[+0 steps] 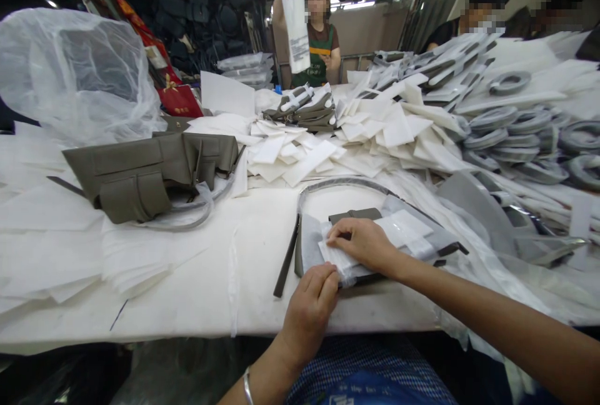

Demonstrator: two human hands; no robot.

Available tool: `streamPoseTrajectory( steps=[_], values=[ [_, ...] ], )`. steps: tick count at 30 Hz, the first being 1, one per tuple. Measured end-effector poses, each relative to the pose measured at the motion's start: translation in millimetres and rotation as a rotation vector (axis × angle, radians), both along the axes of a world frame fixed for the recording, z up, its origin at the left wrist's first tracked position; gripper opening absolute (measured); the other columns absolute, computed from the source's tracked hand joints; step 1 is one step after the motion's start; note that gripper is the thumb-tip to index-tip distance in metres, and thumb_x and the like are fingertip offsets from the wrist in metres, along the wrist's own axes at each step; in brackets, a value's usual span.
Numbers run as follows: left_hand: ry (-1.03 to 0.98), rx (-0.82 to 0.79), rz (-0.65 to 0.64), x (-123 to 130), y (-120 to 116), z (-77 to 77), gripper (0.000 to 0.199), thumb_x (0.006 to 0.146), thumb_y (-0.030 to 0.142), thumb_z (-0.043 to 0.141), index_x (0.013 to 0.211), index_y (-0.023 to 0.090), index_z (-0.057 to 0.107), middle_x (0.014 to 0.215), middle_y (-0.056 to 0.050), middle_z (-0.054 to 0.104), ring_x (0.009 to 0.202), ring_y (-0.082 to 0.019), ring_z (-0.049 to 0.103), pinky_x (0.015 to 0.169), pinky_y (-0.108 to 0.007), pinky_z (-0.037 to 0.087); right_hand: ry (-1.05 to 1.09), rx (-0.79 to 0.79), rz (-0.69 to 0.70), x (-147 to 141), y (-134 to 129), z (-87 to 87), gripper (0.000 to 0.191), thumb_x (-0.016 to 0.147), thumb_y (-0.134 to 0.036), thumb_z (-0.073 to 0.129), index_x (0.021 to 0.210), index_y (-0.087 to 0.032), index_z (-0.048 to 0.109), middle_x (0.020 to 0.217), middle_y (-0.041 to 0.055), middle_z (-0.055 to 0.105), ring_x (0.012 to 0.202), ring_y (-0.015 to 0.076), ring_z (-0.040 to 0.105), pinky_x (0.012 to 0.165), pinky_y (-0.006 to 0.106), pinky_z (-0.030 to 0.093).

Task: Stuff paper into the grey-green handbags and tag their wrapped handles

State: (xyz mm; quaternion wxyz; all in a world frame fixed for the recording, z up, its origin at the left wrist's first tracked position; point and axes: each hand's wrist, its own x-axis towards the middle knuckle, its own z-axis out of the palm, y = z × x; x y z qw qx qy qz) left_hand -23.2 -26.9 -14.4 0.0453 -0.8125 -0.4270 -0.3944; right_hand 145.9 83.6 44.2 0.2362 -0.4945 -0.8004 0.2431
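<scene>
Leftmost, an olive handbag (pixel 135 161) lies on the white table (pixel 187 311). Right of centre, your left hand (pixel 313 295), fingers curled, touches the near edge of the grey-lined handbag (pixel 309 239); its grip cannot be determined. Your right hand (pixel 363 242) rests, thumb and fingertips drawn close, on a white sheet (pixel 334 256) atop that handbag; whether it pinches cannot be determined. Farther right, grey coils (pixel 494 119) are stacked.

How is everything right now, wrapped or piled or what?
Near bag: lying down, partly covered
Left hand: fingers curled, at its edge
Right hand: fingers bent, on a white covering
Other bag: resting, body uncovered
Plastic bag: puffed out, wrinkled
White sheets: loose, heaped
Grey rings: stacked
White packet: held up
</scene>
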Motion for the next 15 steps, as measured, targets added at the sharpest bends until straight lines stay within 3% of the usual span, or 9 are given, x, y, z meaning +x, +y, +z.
streamPoseTrajectory(
  steps=[4,9,13,15],
  values=[
    [0.068,0.005,0.027,-1.0,2.8,0.7,0.027,0.096,0.011,0.051,0.122,0.013,0.059,0.12,-0.014,0.067,0.106,-0.022,0.065,0.093,-0.036,0.059,-0.047,0.04,0.07,-0.5,5.8,-1.5,0.011,0.081,-0.03,0.074,0.071,-0.025,0.074,0.088,0.0,0.075,0.089,0.0196,0.067,0.079,0.029,0.049],
    [0.214,-0.007,0.031,3.8,5.2,8.8,0.041,0.092,0.006,0.055,0.133,0.009,0.054,0.134,-0.015,0.062,0.109,-0.025,0.062,0.095,-0.037,0.058,-0.084,0.071,0.066,-1.0,10.4,-2.7,0.014,0.083,-0.026,0.072,0.07,-0.02,0.069,0.086,0.0022,0.068,0.077,0.0161,0.063,0.074,0.027,0.047],
    [0.255,-0.007,0.107,10.7,5.2,13.7,0.044,0.089,0.004,0.055,0.133,0.008,0.054,0.127,-0.015,0.067,0.099,-0.024,0.064,0.089,-0.037,0.06,-0.062,0.131,0.042,-2.6,10.9,-3.4,0.003,0.084,-0.016,0.068,0.087,-0.017,0.067,0.093,0.0046,0.066,0.074,0.015,0.062,0.072,0.028,0.049],
    [0.252,-0.023,0.118,12.1,5.4,14.4,0.049,0.086,0.001,0.055,0.134,0.009,0.052,0.125,-0.014,0.068,0.098,-0.024,0.065,0.087,-0.037,0.06,-0.028,0.163,0.046,3.5,6.3,-0.6,0.02,0.084,-0.01,0.066,0.102,-0.018,0.064,0.103,0.0054,0.067,0.08,0.0152,0.064,0.079,0.029,0.051]
  ],
)
